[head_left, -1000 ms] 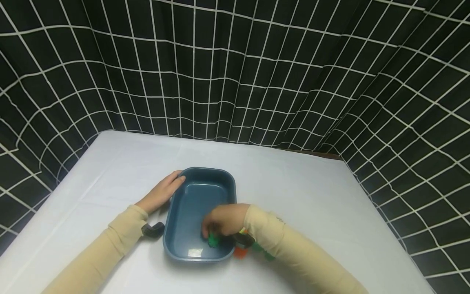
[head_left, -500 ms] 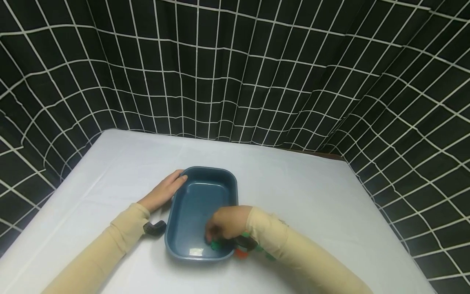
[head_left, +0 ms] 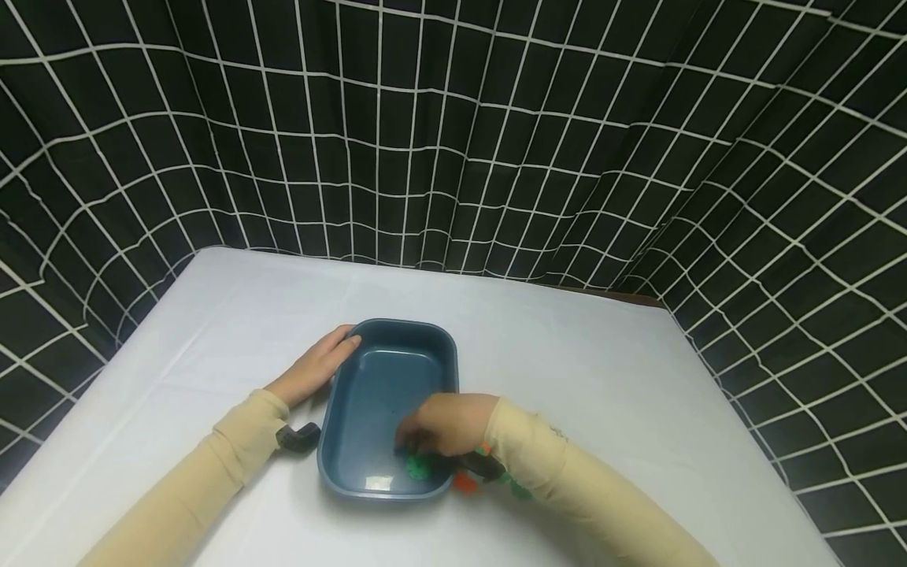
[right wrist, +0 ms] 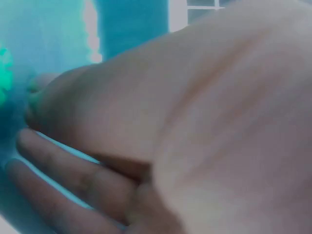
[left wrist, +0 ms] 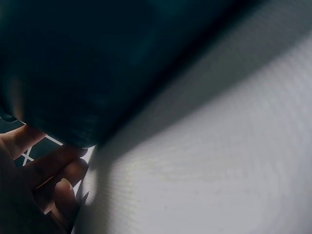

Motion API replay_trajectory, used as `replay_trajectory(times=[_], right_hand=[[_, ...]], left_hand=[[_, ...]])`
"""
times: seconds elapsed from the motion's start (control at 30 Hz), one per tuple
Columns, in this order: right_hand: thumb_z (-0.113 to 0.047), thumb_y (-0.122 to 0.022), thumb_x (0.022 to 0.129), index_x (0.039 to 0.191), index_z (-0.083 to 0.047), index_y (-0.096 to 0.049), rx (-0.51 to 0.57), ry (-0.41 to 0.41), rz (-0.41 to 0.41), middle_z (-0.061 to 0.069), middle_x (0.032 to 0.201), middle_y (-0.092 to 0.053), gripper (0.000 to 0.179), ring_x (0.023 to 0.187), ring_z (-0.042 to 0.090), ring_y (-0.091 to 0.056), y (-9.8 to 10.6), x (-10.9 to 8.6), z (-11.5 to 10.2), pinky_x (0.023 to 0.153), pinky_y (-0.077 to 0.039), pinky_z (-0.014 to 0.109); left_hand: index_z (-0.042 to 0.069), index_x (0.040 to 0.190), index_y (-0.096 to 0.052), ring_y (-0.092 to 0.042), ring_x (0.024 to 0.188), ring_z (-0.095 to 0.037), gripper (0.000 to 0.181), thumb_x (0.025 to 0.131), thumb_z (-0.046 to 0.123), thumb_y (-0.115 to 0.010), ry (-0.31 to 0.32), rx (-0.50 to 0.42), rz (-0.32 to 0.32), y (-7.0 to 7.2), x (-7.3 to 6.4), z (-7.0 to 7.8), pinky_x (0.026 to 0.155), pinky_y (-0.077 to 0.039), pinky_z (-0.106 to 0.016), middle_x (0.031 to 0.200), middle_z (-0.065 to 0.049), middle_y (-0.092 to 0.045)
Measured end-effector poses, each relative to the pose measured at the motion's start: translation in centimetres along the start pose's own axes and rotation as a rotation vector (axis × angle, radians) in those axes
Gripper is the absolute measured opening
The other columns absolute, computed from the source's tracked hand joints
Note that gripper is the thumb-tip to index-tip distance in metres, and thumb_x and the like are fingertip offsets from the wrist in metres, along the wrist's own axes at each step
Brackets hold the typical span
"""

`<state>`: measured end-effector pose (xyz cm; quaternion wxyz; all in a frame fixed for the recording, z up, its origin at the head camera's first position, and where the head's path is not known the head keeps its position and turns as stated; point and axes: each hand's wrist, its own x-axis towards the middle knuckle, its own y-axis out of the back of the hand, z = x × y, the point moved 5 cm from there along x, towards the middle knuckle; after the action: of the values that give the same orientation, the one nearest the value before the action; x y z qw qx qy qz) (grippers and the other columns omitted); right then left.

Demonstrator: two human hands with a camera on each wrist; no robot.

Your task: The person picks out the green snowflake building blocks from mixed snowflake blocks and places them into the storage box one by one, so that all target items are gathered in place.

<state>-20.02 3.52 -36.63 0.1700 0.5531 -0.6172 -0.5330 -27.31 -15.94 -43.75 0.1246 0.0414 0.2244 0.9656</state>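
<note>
A blue rectangular tray (head_left: 379,394) stands on the white tabletop. My left hand (head_left: 315,370) holds its far left corner, thumb at the rim and the other fingers along the outer wall; these fingers (left wrist: 53,168) also show in the left wrist view. My right hand (head_left: 449,425) reaches over the right side into the tray, its fingertips bent down close to a green disc (head_left: 418,466) with a notched edge. The same green disc (right wrist: 4,75) shows at the left edge of the right wrist view. I cannot tell whether the thumb and forefinger pinch a small piece.
Beside the tray's right wall lie an orange piece (head_left: 464,483) and a green piece (head_left: 520,490), partly behind the right wrist. A dark wrist-worn device (head_left: 298,439) sits by the left cuff. A black curtain (head_left: 439,142) with white grid lines surrounds the white table (head_left: 567,370).
My right hand has shifted slightly to the right inside the tray, and more of the green disc shows under its fingers. My left hand stays at the tray's corner.
</note>
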Motion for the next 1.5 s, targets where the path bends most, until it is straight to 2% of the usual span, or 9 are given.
replay_trajectory(times=[0.2, 0.33, 0.43, 0.57, 0.8, 0.93, 1.1, 1.3, 1.5], right_hand=[[-0.003, -0.063, 0.091, 0.114, -0.006, -0.066, 0.014, 0.068, 0.287, 0.002, 0.109, -0.069, 0.024, 0.102, 0.009, -0.064, 3.0, -3.4, -0.3, 0.090, -0.050, 0.019], [-0.004, -0.063, 0.092, 0.109, -0.009, -0.066, 0.051, 0.095, 0.494, 0.001, 0.104, -0.070, 0.018, 0.095, 0.008, -0.064, 4.4, -6.7, 0.1, 0.084, -0.054, 0.022], [-0.007, -0.065, 0.091, 0.104, -0.012, -0.067, 0.105, 0.063, 0.575, -0.004, 0.099, -0.070, 0.014, 0.088, 0.005, -0.062, 3.9, -8.7, 1.2, 0.076, -0.055, 0.022], [-0.012, -0.067, 0.090, 0.102, -0.015, -0.067, 0.132, -0.061, 0.575, -0.009, 0.094, -0.068, 0.012, 0.084, 0.002, -0.059, 1.3, -10.4, 3.2, 0.072, -0.054, 0.025], [-0.012, -0.071, 0.086, 0.105, -0.012, -0.065, 0.114, -0.219, 0.506, -0.005, 0.098, -0.067, 0.020, 0.089, 0.006, -0.061, -3.5, -12.2, 5.9, 0.080, -0.056, 0.031], [-0.013, -0.073, 0.085, 0.109, -0.011, -0.063, 0.059, -0.261, 0.521, -0.003, 0.104, -0.063, 0.026, 0.094, 0.011, -0.062, -4.9, -12.7, 6.7, 0.084, -0.055, 0.032], [-0.015, -0.074, 0.084, 0.113, -0.012, -0.063, -0.005, -0.355, 0.564, -0.004, 0.106, -0.060, 0.032, 0.089, 0.006, -0.057, -5.8, -12.9, 8.0, 0.085, -0.054, 0.030], [-0.014, -0.074, 0.084, 0.113, -0.013, -0.063, 0.010, -0.353, 0.567, -0.007, 0.101, -0.057, 0.032, 0.082, 0.004, -0.050, -6.2, -12.6, 8.7, 0.080, -0.053, 0.027], [-0.013, -0.074, 0.083, 0.109, -0.011, -0.064, 0.031, -0.337, 0.562, -0.006, 0.099, -0.056, 0.028, 0.081, 0.005, -0.050, -6.3, -12.2, 8.7, 0.076, -0.052, 0.026]], left_hand=[[0.018, 0.145, -0.035, -0.030, 0.141, -0.033, 0.054, 0.102, 0.051, -0.031, 0.006, -0.014, -0.001, -0.3, 0.2, -0.2, 0.114, -0.022, -0.059, 0.148, -0.009, -0.040], [0.026, 0.151, -0.026, -0.021, 0.145, -0.034, 0.055, 0.102, 0.051, -0.031, -0.010, -0.022, 0.006, -0.4, 0.3, -0.1, 0.114, -0.016, -0.063, 0.155, -0.008, -0.029], [0.032, 0.152, -0.023, -0.017, 0.146, -0.034, 0.053, 0.102, 0.050, -0.031, -0.029, -0.033, 0.013, -0.4, 0.2, -0.1, 0.114, -0.013, -0.065, 0.157, -0.007, -0.025], [0.034, 0.151, -0.026, -0.015, 0.147, -0.031, 0.050, 0.103, 0.049, -0.028, -0.040, -0.062, -0.008, -0.4, 0.2, -0.2, 0.115, -0.011, -0.063, 0.158, -0.003, -0.024], [0.041, 0.149, -0.026, -0.017, 0.146, -0.032, 0.049, 0.101, 0.054, -0.028, 0.010, -0.081, -0.026, -0.5, 0.2, -0.5, 0.112, -0.013, -0.066, 0.158, 0.001, -0.025], [0.041, 0.149, -0.026, -0.018, 0.146, -0.031, 0.049, 0.101, 0.053, -0.029, 0.005, -0.092, -0.030, -0.5, 0.2, -0.4, 0.112, -0.014, -0.066, 0.158, 0.001, -0.025], [0.041, 0.148, -0.027, -0.019, 0.146, -0.031, 0.048, 0.102, 0.053, -0.029, 0.004, -0.092, -0.031, -0.4, 0.3, -0.5, 0.112, -0.014, -0.066, 0.157, 0.002, -0.027], [0.041, 0.148, -0.026, -0.018, 0.146, -0.030, 0.047, 0.102, 0.052, -0.029, 0.016, -0.092, -0.032, -0.4, 0.5, -0.5, 0.113, -0.014, -0.065, 0.157, 0.003, -0.026], [0.030, 0.152, -0.024, -0.016, 0.146, -0.034, 0.048, 0.105, 0.041, -0.029, 0.018, -0.100, -0.039, -0.5, 0.5, -0.4, 0.113, -0.012, -0.066, 0.158, -0.005, -0.023]])
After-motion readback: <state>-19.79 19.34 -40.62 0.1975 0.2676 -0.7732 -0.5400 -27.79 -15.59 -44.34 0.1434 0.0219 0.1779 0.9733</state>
